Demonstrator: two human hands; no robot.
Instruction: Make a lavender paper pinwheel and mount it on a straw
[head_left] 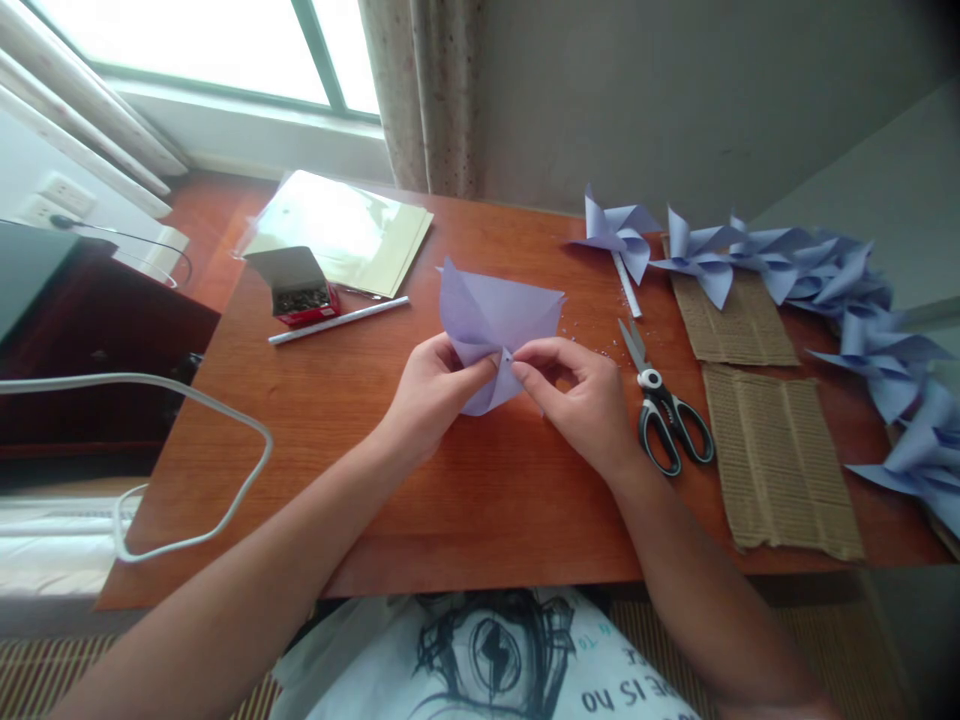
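A sheet of purple paper (517,308), cut and partly folded like a pinwheel, is held above the middle of the wooden table. My left hand (439,390) grips it from the left, thumb pressed near its centre. From the right, my right hand (574,390) pinches a paper tip at the centre between thumb and forefinger. A small dark dot shows there; I cannot tell what it is. The fingers behind the paper are hidden. Black-handled scissors (667,420) lie just right of my right hand, blades partly apart. A white paper stick (337,321) lies to the left.
An open red box (304,300) of small metal pieces stands back left, before a plastic pack of paper (337,230). One finished pinwheel (619,235) on a stick lies back right. Several more pinwheels (772,255) line the right edge beside cardboard pieces (780,460). A white cable (255,425) loops at left.
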